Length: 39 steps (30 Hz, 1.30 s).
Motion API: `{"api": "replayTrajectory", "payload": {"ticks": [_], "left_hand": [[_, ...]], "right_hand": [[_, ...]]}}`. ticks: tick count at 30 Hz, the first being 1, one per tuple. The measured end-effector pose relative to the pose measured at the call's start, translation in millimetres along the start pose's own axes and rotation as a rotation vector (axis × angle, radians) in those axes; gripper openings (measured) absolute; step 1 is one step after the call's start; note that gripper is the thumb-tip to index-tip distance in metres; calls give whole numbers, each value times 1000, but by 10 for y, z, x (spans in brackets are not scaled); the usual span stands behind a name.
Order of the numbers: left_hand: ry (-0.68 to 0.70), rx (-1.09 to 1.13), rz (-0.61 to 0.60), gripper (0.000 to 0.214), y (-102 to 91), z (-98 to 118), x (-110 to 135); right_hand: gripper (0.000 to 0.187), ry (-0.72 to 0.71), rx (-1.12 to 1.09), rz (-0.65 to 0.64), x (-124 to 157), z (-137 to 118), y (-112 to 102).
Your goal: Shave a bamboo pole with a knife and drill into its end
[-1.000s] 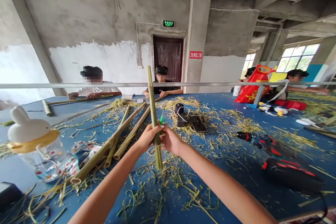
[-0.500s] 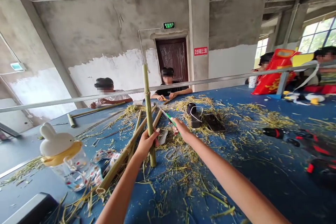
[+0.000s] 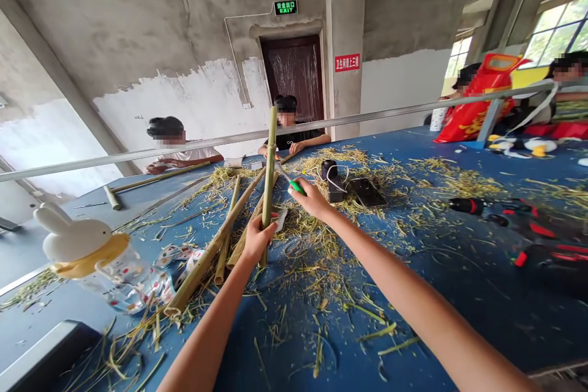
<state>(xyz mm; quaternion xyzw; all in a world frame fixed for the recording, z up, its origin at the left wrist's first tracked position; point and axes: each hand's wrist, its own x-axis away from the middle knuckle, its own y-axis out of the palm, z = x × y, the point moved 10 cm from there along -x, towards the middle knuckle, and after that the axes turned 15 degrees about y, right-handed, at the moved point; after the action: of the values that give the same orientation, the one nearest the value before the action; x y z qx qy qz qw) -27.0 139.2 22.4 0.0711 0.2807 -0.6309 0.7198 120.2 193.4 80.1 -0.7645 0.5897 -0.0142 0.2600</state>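
Observation:
My left hand [image 3: 260, 236] is wrapped round the lower part of an upright bamboo stick [image 3: 270, 177], which leans slightly right at its top. My right hand [image 3: 310, 197] grips a green-handled tool [image 3: 297, 187] with a narrow metal blade, its kind too small to tell. That blade points up and left, its tip close to the bamboo's right side; I cannot tell whether they touch. Left of my left hand, several more bamboo sticks [image 3: 215, 251] lie on the blue table [image 3: 367, 343]. Pale green shavings [image 3: 331, 269] are scattered beneath and around both hands.
A rabbit-lidded bottle [image 3: 73, 236] stands at left near a black object [image 3: 50, 355]. Behind my right hand are a black charger [image 3: 335, 180] and a phone [image 3: 367, 192]. A cordless drill [image 3: 519, 220] lies at right. A metal rail [image 3: 390, 115] crosses above the table; people sit beyond.
The camera view has tilted down and shifted. The bamboo stick now tips slightly right instead of left. My right hand with the tool has come higher in the picture, its blade closer to the stick.

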Motion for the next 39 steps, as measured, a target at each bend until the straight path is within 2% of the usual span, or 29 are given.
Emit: {"api": "replayTrajectory", "payload": {"ticks": [3,7,11,16,22,27,32,36,37,39], "left_hand": [[-84,115,-30,29,73,-96,16],[-271,322,-122,34,152,-291,118],[-323,294,-177,29,114,-426,177],[-302,329,-127,19,78,-473,135],[-326,435,-97,24,56,-379,104],[-351,442,-186,35,155,-273,150],[-332,401,-105,19,146,-180,106],[-358,455,-134,21,236,-89,89],[-361,469,-140,19,263,-54,94],[-367,493,-148,17,329,40,125]], "right_hand": [[20,-60,331,-16,114,-31,212],[26,-69,561,27,177,81,409],[40,-67,647,-28,205,236,596],[38,-112,592,-144,282,276,763],[33,-121,580,-116,228,265,636],[36,-138,599,-59,191,207,480],[50,-143,752,-21,269,121,587],[54,-192,789,30,256,14,598],[54,-184,785,47,205,9,546],[55,-72,775,107,28,77,331]]}}
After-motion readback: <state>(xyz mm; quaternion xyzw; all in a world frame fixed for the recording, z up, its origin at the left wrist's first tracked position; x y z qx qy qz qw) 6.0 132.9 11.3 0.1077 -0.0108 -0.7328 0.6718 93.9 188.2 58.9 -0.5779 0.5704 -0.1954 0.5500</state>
